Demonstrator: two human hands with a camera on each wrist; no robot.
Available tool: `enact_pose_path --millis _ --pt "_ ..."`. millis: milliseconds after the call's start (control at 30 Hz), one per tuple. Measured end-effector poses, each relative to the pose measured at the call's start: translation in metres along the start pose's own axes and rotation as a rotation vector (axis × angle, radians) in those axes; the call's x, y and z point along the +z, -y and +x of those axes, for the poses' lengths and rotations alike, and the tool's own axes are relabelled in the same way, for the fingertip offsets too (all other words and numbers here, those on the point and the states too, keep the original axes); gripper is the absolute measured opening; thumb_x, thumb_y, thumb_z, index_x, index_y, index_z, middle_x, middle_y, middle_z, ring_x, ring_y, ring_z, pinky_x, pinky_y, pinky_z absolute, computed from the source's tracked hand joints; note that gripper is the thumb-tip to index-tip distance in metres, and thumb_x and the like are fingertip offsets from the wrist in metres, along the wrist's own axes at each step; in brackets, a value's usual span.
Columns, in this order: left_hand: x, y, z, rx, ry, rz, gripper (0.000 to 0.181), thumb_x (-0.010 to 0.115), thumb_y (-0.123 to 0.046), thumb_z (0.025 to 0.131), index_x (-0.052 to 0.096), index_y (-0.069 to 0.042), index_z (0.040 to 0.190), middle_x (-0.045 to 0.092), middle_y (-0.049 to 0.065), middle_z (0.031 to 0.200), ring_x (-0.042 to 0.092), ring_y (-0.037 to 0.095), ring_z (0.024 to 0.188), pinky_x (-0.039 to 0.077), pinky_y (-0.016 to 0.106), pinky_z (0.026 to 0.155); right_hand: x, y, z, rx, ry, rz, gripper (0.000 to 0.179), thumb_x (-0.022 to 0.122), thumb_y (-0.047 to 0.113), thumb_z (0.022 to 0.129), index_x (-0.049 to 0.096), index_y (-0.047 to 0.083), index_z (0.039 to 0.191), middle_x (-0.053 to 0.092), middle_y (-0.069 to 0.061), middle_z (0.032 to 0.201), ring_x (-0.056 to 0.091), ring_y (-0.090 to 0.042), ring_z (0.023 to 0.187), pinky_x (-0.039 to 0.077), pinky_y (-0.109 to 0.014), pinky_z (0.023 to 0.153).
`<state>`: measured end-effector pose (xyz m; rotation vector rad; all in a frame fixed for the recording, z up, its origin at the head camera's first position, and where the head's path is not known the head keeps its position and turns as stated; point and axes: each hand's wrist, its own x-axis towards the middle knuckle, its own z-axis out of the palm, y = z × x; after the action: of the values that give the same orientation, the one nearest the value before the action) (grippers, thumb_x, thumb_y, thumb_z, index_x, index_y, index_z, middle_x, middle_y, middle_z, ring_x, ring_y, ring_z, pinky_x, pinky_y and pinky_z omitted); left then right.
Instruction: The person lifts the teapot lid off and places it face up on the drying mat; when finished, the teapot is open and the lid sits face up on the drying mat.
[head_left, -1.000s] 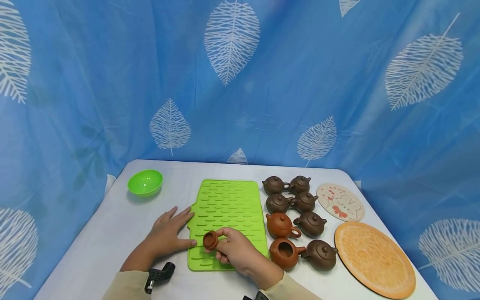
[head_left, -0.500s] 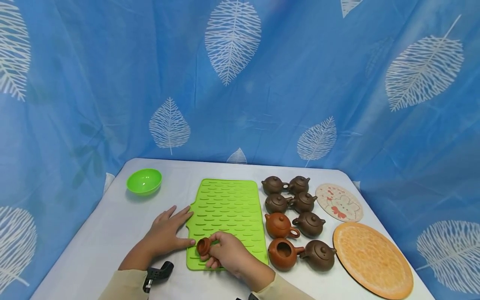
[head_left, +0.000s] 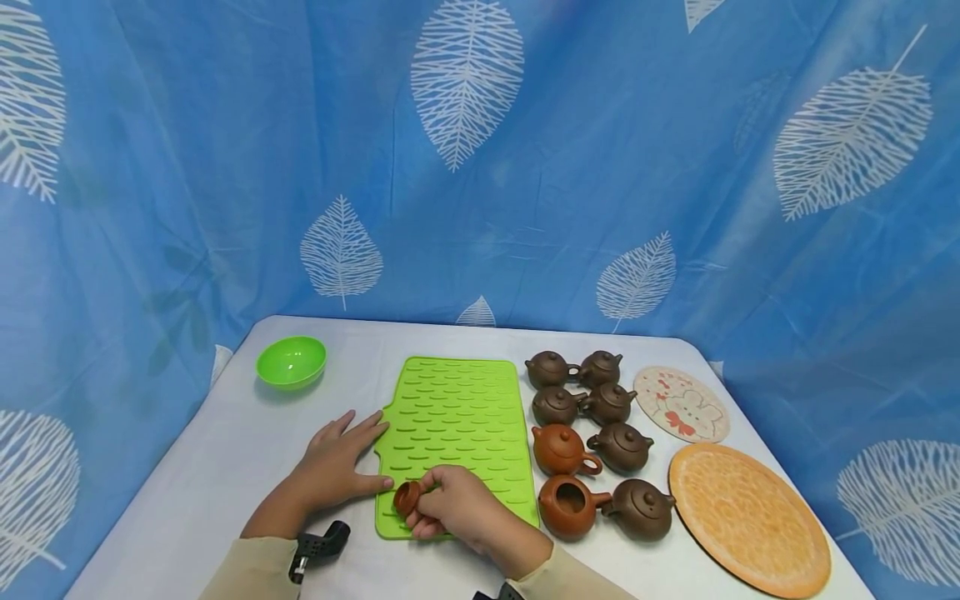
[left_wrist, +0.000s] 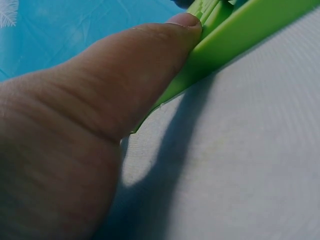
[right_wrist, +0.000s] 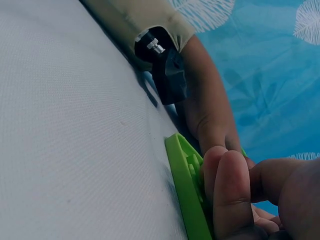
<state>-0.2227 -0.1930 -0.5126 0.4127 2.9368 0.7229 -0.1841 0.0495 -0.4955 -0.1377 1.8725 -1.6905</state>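
In the head view my right hand (head_left: 467, 507) pinches a small reddish-brown teapot lid (head_left: 407, 497) low over the near left part of a green ridged mat (head_left: 457, 408). The lid is tilted, its hollow underside facing left. My left hand (head_left: 335, 464) lies spread at the mat's left side, with the thumb on its edge; the left wrist view has this thumb (left_wrist: 150, 55) on the green rim too. Curled fingers (right_wrist: 232, 192) of my right hand hide the lid in the right wrist view. A reddish-brown teapot (head_left: 567, 525) without a lid stands right of the mat.
Another reddish-brown teapot (head_left: 555, 451), lidded, and several dark brown teapots (head_left: 642, 515) stand in two columns right of the mat. Beyond them lie a round rabbit-print mat (head_left: 686, 408) and a round orange mat (head_left: 750, 517). A green bowl (head_left: 291, 377) stands at the back left.
My right hand has moved the teapot lid a little left and nearer to my body, turning it from facing up to a tilt. The left hand has stayed in place.
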Motion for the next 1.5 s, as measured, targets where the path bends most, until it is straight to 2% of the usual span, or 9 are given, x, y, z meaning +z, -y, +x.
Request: enact_pose_path --millis 267,467,700,900,1033,1133,1333,1500 --pt "-0.002 -0.003 -0.002 0.011 -0.005 -0.004 0.103 0.079 -0.073 0.076 0.05 -0.016 0.157 0.037 0.005 0.169 0.021 0.048 0.157 0.017 0.074 0.122 0.0 -0.002 -0.001 0.039 -0.016 0.002 0.004 0.065 0.004 0.101 0.066 0.001 0.098 0.077 -0.014 0.08 0.077 -0.016 0.069 0.064 -0.027 0.062" --pt "-0.002 -0.003 -0.002 0.011 -0.008 -0.001 0.103 0.079 -0.073 0.076 0.05 -0.017 0.157 0.037 0.004 0.17 0.021 0.048 0.157 0.017 0.074 0.122 -0.004 -0.002 -0.004 0.047 -0.011 0.001 0.002 0.065 0.0 0.099 0.066 0.0 0.1 0.077 -0.015 0.082 0.077 -0.017 0.071 0.062 -0.024 0.061" --pt "-0.001 -0.004 -0.001 -0.011 0.007 0.002 0.104 0.079 -0.075 0.076 0.049 -0.018 0.158 0.036 0.004 0.17 0.02 0.047 0.158 0.016 0.074 0.122 -0.021 0.006 -0.015 0.049 0.008 -0.051 0.015 0.066 -0.001 0.093 0.067 0.0 0.108 0.077 -0.015 0.084 0.074 -0.015 0.067 0.061 -0.023 0.059" --pt "0.001 -0.003 -0.001 -0.041 0.019 0.009 0.106 0.078 -0.077 0.075 0.048 -0.021 0.159 0.035 0.001 0.171 0.018 0.046 0.158 0.016 0.075 0.122 -0.041 0.02 -0.028 -0.027 0.059 -0.198 0.017 0.071 0.008 0.093 0.069 0.001 0.109 0.076 -0.015 0.085 0.072 -0.017 0.066 0.062 -0.031 0.065" --pt "0.003 -0.002 -0.001 -0.04 0.024 0.007 0.106 0.077 -0.077 0.075 0.048 -0.021 0.159 0.035 0.001 0.171 0.018 0.046 0.158 0.015 0.075 0.122 -0.052 0.03 -0.039 -0.075 0.113 -0.241 0.021 0.072 0.013 0.096 0.069 0.001 0.113 0.076 -0.016 0.091 0.072 -0.02 0.071 0.062 -0.034 0.07" --pt "0.003 -0.003 -0.001 -0.035 0.027 0.001 0.106 0.078 -0.077 0.075 0.048 -0.02 0.159 0.035 0.001 0.171 0.018 0.047 0.158 0.015 0.075 0.122 -0.063 0.037 -0.047 -0.096 0.123 -0.252 0.026 0.072 0.016 0.098 0.067 0.0 0.119 0.074 -0.015 0.097 0.072 -0.022 0.078 0.062 -0.036 0.072" --pt "0.001 -0.004 -0.002 -0.028 0.023 0.002 0.106 0.078 -0.076 0.075 0.047 -0.02 0.159 0.035 0.002 0.171 0.018 0.047 0.158 0.015 0.075 0.121 -0.087 0.046 -0.062 -0.179 0.055 -0.297 0.03 0.07 0.019 0.1 0.064 -0.001 0.122 0.07 -0.008 0.098 0.067 -0.022 0.085 0.06 -0.039 0.071" --pt "0.003 -0.001 -0.001 -0.028 0.021 0.008 0.106 0.077 -0.078 0.075 0.046 -0.022 0.16 0.034 0.002 0.171 0.018 0.048 0.158 0.016 0.075 0.121 -0.111 0.043 -0.071 -0.248 -0.046 -0.336 0.03 0.071 0.017 0.1 0.065 -0.003 0.121 0.069 -0.007 0.098 0.066 -0.02 0.084 0.058 -0.032 0.066"
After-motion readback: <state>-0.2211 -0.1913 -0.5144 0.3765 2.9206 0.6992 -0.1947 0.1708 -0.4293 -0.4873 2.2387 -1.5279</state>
